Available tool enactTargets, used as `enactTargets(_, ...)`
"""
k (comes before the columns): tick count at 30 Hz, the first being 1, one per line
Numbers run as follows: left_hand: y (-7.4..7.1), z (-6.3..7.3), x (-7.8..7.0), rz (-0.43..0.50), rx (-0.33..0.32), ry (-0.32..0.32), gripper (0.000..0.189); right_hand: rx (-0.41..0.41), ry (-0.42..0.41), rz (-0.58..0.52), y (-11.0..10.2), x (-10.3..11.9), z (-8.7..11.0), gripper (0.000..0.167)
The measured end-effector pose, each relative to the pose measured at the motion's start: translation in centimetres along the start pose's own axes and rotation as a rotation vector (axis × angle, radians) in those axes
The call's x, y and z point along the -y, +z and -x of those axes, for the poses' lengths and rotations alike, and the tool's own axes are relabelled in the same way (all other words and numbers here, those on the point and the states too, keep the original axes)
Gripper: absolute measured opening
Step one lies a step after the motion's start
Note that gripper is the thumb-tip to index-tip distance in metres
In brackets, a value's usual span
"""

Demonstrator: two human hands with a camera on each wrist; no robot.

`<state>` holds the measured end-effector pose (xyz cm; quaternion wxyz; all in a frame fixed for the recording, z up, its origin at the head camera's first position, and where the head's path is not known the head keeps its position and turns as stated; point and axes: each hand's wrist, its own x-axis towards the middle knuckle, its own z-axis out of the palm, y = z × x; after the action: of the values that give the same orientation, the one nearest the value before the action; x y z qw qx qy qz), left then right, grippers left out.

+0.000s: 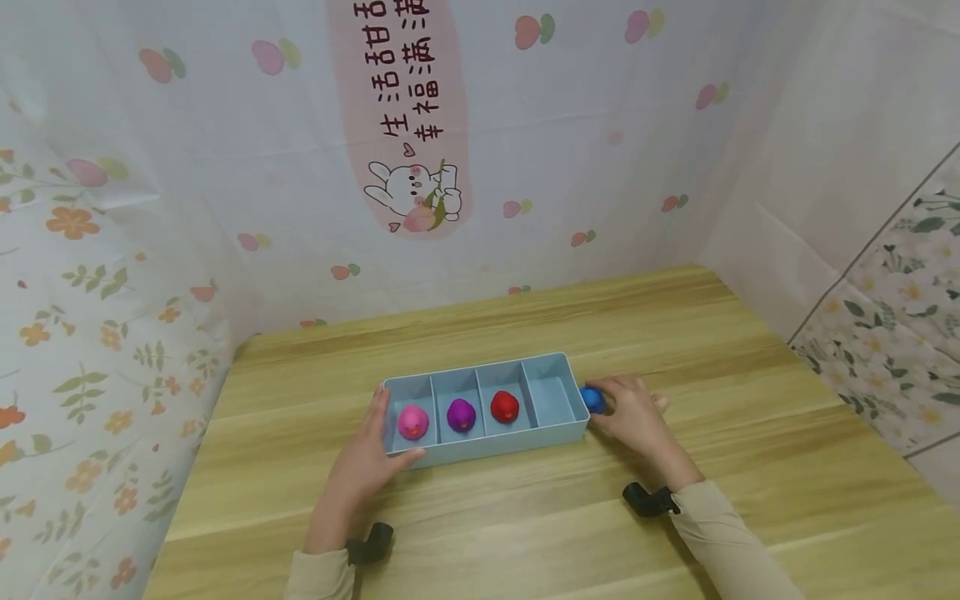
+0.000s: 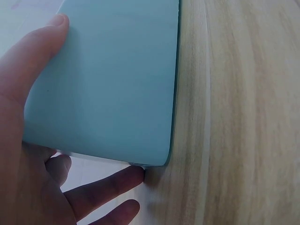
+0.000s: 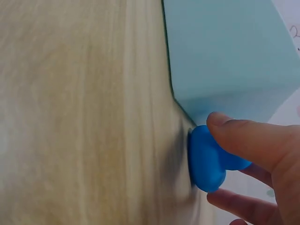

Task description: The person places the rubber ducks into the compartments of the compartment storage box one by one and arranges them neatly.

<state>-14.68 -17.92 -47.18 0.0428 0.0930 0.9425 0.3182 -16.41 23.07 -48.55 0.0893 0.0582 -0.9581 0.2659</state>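
A pale blue box (image 1: 480,451) with a row of compartments stands on the table. A pink toy duck (image 1: 412,422), a purple toy duck (image 1: 461,415) and a red toy duck (image 1: 505,407) each sit in their own compartment; the rightmost compartment holds nothing. My left hand (image 1: 369,454) rests against the box's left end, fingers extended along the end and thumb on the front wall (image 2: 108,84). Just outside the right end, my right hand (image 1: 633,417) pinches a blue toy duck (image 3: 206,159) between thumb and fingers, close to the tabletop.
The wood-patterned table (image 1: 525,533) runs back to a printed white cloth (image 1: 570,150). Floral cloths (image 1: 97,333) hang at the left and right sides. Each wrist carries a black camera mount (image 1: 648,500).
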Motion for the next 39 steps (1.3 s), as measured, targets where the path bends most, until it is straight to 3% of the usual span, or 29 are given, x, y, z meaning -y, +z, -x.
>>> enactTargets(13,-0.2,0.0,-0.3,-0.010,-0.012,0.006,0.111,-0.042,-0.002,0.018,0.6,0.1,-0.2,0.037)
enactTargets(22,0.0,0.1,0.0,-0.005,-0.010,-0.008,0.111,-0.045,0.001,0.025,0.3,0.2,-0.3,0.037)
enactTargets(39,0.0,0.0,0.0,0.000,-0.030,0.011,0.110,-0.070,-0.064,0.021,-2.8,1.7,-2.2,0.030)
